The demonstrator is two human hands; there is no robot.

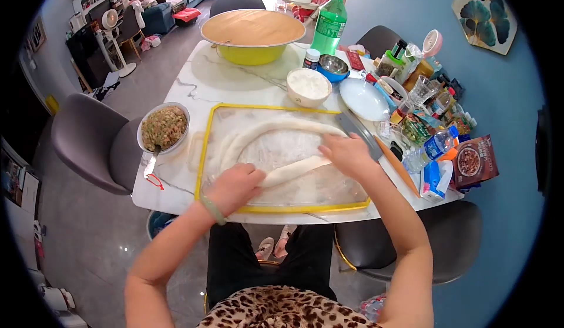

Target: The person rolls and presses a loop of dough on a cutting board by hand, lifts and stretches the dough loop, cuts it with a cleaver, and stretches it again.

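The left hand (235, 187) bent its fingers over the near strand of a long rope of dough (299, 170), and the right hand (346, 151) covered the rope at its right-hand bend. How tightly either hand closed round the dough could not be told, since the undersides of both were hidden. Between the hands the strand lay bare and slanted; beyond them the rope swung away in a broad curve. All of it lay on a floured mat (288, 208) with a yellow edge.

Just beyond the right hand a knife (358, 133) lay across the mat's far right corner, and right of that hand was a wooden stick (398, 168). Farther beyond the hands stood a bowl (306, 101) of white powder. Left of and beyond the left hand, off the mat, sat a bowl of chopped filling (163, 127) with a spoon (151, 164) in it.
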